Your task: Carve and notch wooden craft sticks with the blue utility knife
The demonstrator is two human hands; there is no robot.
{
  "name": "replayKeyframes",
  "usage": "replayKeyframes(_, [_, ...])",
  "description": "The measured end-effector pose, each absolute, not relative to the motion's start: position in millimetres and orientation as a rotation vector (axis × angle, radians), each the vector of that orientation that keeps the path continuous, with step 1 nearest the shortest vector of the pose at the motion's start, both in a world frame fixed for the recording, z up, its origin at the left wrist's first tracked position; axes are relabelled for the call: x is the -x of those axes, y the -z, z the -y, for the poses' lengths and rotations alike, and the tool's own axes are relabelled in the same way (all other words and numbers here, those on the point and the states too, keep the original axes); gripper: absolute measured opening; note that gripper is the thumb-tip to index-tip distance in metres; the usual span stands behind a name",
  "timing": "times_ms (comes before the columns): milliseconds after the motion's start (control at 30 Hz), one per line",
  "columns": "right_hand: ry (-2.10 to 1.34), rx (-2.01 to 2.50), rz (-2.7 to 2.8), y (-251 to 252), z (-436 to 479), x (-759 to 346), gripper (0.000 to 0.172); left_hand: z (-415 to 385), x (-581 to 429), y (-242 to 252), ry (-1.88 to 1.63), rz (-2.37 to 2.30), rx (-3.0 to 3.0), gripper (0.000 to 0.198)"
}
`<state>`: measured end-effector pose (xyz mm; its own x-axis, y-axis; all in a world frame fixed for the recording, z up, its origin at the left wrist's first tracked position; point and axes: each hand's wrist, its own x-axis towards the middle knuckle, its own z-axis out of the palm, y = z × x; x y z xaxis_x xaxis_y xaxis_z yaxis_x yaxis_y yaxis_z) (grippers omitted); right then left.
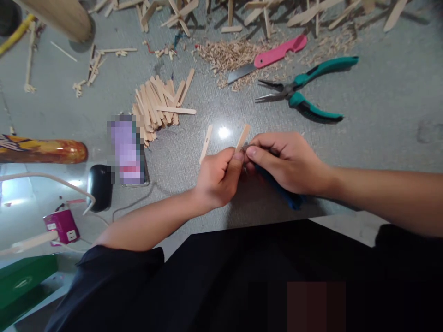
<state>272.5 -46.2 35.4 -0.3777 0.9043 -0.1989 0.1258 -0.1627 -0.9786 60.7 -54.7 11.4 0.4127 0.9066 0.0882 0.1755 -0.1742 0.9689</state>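
My left hand [219, 177] is closed, pinching the lower end of a short wooden stick [242, 137] that points up and to the right. My right hand [285, 161] is closed around a dark blue-handled tool [281, 190], its thumb and forefinger pressed right against the stick where my left fingers hold it. The tool's tip is hidden between the fingers. Another wooden stick [206, 144] lies flat on the grey surface just left of my left hand.
A pile of wooden sticks [157, 103] lies behind the hands, with wood shavings [228, 57], a pink-handled knife [273, 55] and teal pliers [304, 90] further back. At the left lie a blurred-out object [126, 150], a black mouse [99, 186] and an orange bottle [41, 151].
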Motion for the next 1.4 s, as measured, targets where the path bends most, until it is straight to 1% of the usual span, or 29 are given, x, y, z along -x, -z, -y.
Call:
replayKeyframes(100, [-1.582,1.217,1.483,-34,47,-273,0.044,55,-60,-11,-0.864,-0.968,-1.651,0.051])
replayKeyframes(200, [-1.543,1.245,1.508,-33,48,-274,0.041,55,-60,-10,-0.869,-0.966,-1.656,0.049])
replayKeyframes(333, [-1.484,1.277,1.52,-30,49,-273,0.04,55,-60,-9,-0.826,-1.001,-1.678,0.052])
replayKeyframes(500, [-1.461,1.303,1.543,-31,49,-272,0.042,54,-58,-6,-0.785,-1.028,-1.726,0.053])
replayKeyframes(800, [-1.51,1.266,1.503,-35,48,-272,0.043,48,-58,-10,-0.758,-0.987,-1.75,0.054])
replayKeyframes(1100, [-1.615,1.412,1.429,-46,47,-271,0.045,53,-59,-13,-0.623,-1.102,-1.777,0.058])
replayKeyframes(1400, [-1.606,1.343,1.385,-43,46,-270,0.045,50,-61,-15,-0.696,-1.041,-1.711,0.056])
